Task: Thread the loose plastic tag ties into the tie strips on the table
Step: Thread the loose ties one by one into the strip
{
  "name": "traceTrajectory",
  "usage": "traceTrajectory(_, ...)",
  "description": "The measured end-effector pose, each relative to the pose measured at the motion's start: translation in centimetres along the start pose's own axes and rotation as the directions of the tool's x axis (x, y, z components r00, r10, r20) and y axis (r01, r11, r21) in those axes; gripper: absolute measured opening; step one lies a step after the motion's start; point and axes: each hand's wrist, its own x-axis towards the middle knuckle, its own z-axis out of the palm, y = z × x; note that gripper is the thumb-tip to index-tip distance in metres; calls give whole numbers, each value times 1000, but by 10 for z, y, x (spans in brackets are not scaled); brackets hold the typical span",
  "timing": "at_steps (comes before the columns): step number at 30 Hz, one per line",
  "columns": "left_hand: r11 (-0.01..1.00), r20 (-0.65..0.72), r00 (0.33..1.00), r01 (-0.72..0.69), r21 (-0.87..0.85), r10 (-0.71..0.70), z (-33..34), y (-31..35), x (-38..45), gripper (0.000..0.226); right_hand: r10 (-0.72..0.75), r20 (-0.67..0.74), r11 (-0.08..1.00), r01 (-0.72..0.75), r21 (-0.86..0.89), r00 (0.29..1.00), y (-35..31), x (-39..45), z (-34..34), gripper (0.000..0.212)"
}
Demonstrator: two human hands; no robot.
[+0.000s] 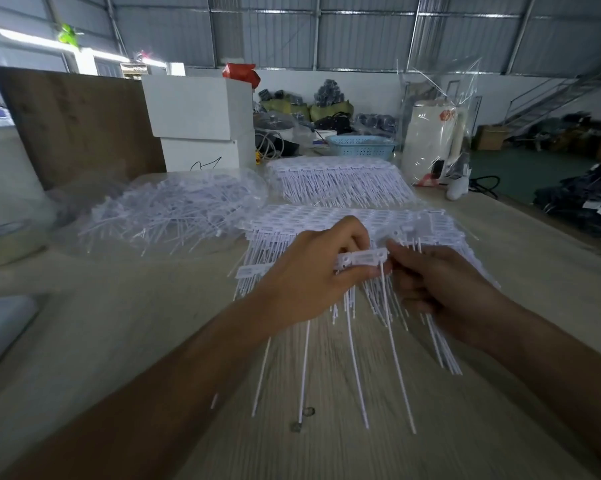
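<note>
- Far left, on the counter (pixel 500 278), I see a clear plastic bag (pixel 84 202) with a heap of loose tag ties (pixel 174 216) spilling from it.
- Behind the heap stands a white box (pixel 202 112); a brown board (pixel 77 123) leans to its left.
- My left hand (pixel 313 271) is raised over the counter, its fingers (pixel 354 237) curled round the head end of a tie strip (pixel 361 259), gripping it.
- The white tails of that strip hang down toward the counter between my two hands.
- Beneath my hands lies a stack of tie strips (pixel 344 216); a second stack (pixel 337 178) lies beyond it.
- My right hand (pixel 441 289) pinches the strip's right end, and its lower fingers are curled round a bundle of tie tails.
- Far right of the back row: a blue basket (pixel 361 147), then a white kettle (pixel 430 143) wrapped in clear plastic.
</note>
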Motion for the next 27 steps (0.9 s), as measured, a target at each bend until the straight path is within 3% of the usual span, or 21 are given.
traceTrajectory(6, 965, 55, 996, -78, 250, 66, 0, 0, -6, 26, 7, 128, 999, -1, -47, 992, -1, -6, 8, 42)
traceTrajectory(11, 977, 74, 995, -79, 200, 65, -6, 2, -4, 30, -49, 71, 999, 50, -11, 996, -7, -6, 6, 37)
traceTrajectory(14, 952, 53, 994, -104, 287, 93, -14, -8, -7, 30, -32, 11, 997, 31, 63, 999, -11, -5, 3, 46)
traceTrajectory(17, 936, 36, 997, -76, 343, 68, -15, -11, -10, 32, -17, 47, 998, 14, 58, 999, -7, -6, 5, 54)
traceTrajectory(23, 894, 26, 989, -140, 425, 143, -16, -7, -8, 26, -102, 71, 985, 111, -135, 992, -5, -11, 9, 33)
traceTrajectory(27, 914, 60, 989, -151, 377, 138, -15, -7, -9, 31, -212, 86, 942, 227, -249, 974, -3, -11, 8, 39)
